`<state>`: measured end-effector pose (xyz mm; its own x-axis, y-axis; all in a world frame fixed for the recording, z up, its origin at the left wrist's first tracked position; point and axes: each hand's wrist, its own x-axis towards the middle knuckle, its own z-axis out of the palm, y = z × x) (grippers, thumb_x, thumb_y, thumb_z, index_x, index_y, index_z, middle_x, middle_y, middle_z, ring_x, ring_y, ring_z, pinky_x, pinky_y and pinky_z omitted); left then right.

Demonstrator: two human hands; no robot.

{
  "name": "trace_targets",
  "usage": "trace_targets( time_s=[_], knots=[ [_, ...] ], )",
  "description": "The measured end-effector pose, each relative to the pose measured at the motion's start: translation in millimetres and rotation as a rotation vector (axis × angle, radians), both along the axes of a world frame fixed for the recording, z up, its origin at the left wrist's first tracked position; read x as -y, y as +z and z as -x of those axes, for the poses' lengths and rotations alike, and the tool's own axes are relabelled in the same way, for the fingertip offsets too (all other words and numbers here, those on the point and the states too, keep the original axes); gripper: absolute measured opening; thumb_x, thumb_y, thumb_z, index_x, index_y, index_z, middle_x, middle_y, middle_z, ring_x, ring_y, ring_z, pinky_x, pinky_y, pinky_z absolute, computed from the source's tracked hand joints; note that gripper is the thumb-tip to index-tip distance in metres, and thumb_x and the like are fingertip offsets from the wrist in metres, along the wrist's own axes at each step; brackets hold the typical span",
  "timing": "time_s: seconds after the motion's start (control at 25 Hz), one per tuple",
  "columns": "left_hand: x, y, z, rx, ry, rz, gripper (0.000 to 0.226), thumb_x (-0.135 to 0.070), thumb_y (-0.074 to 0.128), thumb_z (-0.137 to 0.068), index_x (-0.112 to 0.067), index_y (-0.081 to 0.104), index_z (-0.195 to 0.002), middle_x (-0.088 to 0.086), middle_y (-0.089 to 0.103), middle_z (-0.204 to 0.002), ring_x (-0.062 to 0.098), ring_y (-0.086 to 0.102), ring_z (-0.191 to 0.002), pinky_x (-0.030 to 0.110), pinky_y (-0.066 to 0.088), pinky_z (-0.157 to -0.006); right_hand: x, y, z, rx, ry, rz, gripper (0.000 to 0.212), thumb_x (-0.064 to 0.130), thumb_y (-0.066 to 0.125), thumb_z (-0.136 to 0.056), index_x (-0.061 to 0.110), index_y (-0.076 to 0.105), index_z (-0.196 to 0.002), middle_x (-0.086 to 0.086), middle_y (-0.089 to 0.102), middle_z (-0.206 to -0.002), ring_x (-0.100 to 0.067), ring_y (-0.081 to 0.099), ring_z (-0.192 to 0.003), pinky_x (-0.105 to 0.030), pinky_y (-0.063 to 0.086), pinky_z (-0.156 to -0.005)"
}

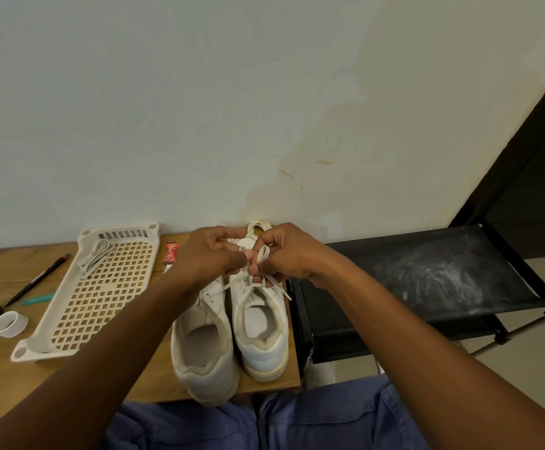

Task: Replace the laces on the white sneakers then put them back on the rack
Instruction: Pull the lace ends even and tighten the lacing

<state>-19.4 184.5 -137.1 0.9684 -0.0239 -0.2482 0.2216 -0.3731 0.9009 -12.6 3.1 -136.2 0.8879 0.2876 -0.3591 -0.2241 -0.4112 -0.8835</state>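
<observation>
Both hands, left (211, 254) and right (285, 254), pinch the flat white lace (262, 254) over the right-side white leather sneaker (261, 319); suggest keeping loops even, tension equal.

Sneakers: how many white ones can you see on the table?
2. The left sneaker sits at the table's near edge; the right sneaker stands beside it, both hands working its lace. None seems hidden.

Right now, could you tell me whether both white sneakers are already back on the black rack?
No, both white sneakers stand side by side on the wooden table, left of the black rack, whose top shelf holds no shoes.
</observation>
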Motion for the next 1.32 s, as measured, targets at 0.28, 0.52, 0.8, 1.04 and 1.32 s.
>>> trace_targets(
  time_s=[0.28,0.52,0.8,1.04,1.32],
  knots=[
    [0.3,12.2,6.3,-0.110,-0.033,0.001,0.007,-0.004,0.084,-0.079,-0.007,0.081,-0.085,0.013,0.078,-0.080,0.022,0.073,-0.074,0.036,0.064,-0.079,-3.7,-1.8,-1.1,-0.075,-0.072,0.004,0.020,-0.001,0.074,-0.091,-0.003,0.069,-0.111,-0.019,0.076,-0.088,-0.018,0.073,-0.073,-0.037,0.065,-0.074],
    [-2.8,13.7,5.4,-0.250,-0.062,0.095,0.040,-0.001,0.089,-0.072,-0.004,0.072,-0.108,0.018,0.078,-0.094,0.029,0.078,-0.090,0.036,0.065,-0.076,2.8,2.9,-1.8,-0.081,-0.048,-0.014,0.012,-0.008,0.067,-0.094,-0.008,0.071,-0.105,-0.026,0.076,-0.098,-0.025,0.073,-0.081,-0.040,0.065,-0.079],
    [3.8,8.7,5.1,-0.223,-0.184,-0.089,0.027,-0.015,0.090,-0.073,-0.004,0.079,-0.095,0.012,0.079,-0.082,0.021,0.076,-0.075,0.031,0.064,-0.074,5.8,3.9,-4.3,0.065,0.022,0.095,0.017,0.003,0.081,-0.086,0.003,0.074,-0.102,-0.015,0.077,-0.093,-0.024,0.077,-0.081,-0.038,0.066,-0.078],
    [8.4,-2.3,8.5,0.281,-0.215,-0.561,0.025,-0.046,0.091,-0.069,-0.032,0.071,-0.062,-0.012,0.066,-0.072,0.010,0.060,-0.072,0.025,0.042,-0.059,9.0,2.3,-8.6,0.163,0.054,0.252,0.006,0.010,0.086,-0.083,0.013,0.081,-0.084,-0.005,0.078,-0.087,-0.020,0.078,-0.080,-0.040,0.066,-0.077],
    [17.7,-11.1,14.3,0.400,-0.346,-0.616,0.013,-0.029,0.071,-0.089,-0.025,0.059,-0.089,-0.010,0.058,-0.067,0.013,0.056,-0.066,0.029,0.037,-0.056,10.5,2.5,-7.5,0.224,0.134,0.234,0.013,0.006,0.086,-0.081,0.017,0.080,-0.078,-0.004,0.078,-0.087,-0.025,0.077,-0.084,-0.044,0.065,-0.080]
  ],
)
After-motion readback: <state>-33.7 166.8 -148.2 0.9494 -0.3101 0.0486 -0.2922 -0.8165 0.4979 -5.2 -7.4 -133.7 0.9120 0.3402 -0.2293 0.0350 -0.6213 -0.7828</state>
